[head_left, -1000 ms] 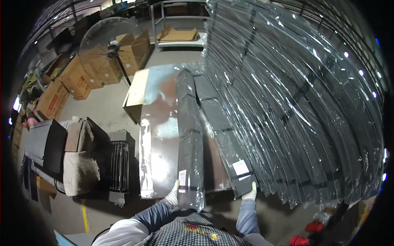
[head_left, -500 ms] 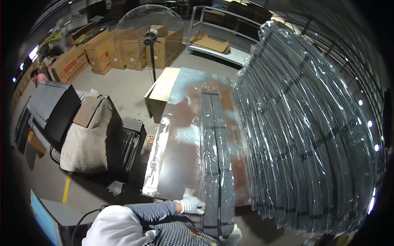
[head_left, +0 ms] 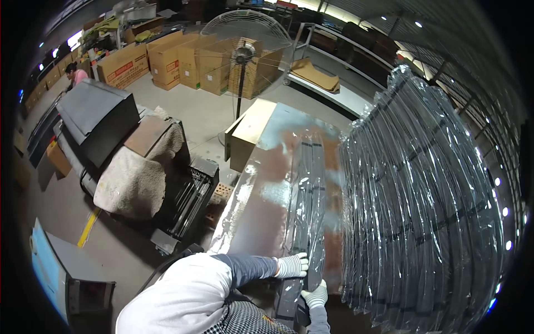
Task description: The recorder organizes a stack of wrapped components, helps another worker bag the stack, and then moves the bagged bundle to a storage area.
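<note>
- Left hand [head_left: 291, 265], gloved, lies flat with fingers apart on the long plastic-wrapped bundle [head_left: 307, 206].
- Right hand [head_left: 316, 295] clamps the bundle's near end.
- The bundle lies lengthwise on the worktop [head_left: 261, 211], beside the wrapped stack [head_left: 423, 211].

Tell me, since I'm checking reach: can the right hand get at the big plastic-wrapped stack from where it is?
Probably yes. The right hand rests on the long wrapped bundle, and the plastic-wrapped stack stands just to its right with nothing visible between them.
</note>
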The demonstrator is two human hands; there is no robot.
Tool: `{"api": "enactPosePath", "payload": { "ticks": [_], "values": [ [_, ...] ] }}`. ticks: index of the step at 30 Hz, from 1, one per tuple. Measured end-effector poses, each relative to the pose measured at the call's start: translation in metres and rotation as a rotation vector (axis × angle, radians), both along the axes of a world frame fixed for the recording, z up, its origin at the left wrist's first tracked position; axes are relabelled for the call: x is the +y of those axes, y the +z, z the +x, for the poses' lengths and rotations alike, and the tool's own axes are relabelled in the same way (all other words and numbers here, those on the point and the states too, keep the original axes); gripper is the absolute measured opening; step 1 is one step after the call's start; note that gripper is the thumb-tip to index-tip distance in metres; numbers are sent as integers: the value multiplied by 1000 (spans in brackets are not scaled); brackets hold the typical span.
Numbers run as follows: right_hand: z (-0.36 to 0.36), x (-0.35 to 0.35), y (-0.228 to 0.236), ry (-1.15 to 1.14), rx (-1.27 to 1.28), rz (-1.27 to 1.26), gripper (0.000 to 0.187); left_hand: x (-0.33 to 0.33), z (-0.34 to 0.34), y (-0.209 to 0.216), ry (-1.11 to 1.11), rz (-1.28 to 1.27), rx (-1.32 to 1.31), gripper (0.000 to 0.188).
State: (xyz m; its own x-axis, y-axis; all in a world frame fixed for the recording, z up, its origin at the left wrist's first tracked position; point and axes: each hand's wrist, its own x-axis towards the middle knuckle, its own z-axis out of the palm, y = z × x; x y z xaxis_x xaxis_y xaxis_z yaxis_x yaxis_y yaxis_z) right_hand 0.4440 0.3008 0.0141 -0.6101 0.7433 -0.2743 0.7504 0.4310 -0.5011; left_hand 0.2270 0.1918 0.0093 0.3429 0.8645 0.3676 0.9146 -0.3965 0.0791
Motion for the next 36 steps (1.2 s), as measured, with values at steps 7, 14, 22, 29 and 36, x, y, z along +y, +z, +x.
{"api": "enactPosePath", "payload": {
  "ticks": [7, 14, 22, 29, 36],
  "values": [
    [85, 1, -39, 289, 96, -145, 87, -74, 75, -10, -123, -10, -44, 8],
    [75, -29, -15, 577, 21, 31, 98, -142, 44, -18, 272, 53, -63, 17],
    [-6, -47, 32, 913, 110, 144, 90, -185, 42, -34, 565, -11, -234, 11],
    [-144, -126, 38, 827, 27, 368, 90, -261, -33, 63, 866, -124, -251, 18],
    [-193, -172, 91, 823, 257, 353, 71, -288, -74, 75, 921, 86, -307, 18]
  ]
}}
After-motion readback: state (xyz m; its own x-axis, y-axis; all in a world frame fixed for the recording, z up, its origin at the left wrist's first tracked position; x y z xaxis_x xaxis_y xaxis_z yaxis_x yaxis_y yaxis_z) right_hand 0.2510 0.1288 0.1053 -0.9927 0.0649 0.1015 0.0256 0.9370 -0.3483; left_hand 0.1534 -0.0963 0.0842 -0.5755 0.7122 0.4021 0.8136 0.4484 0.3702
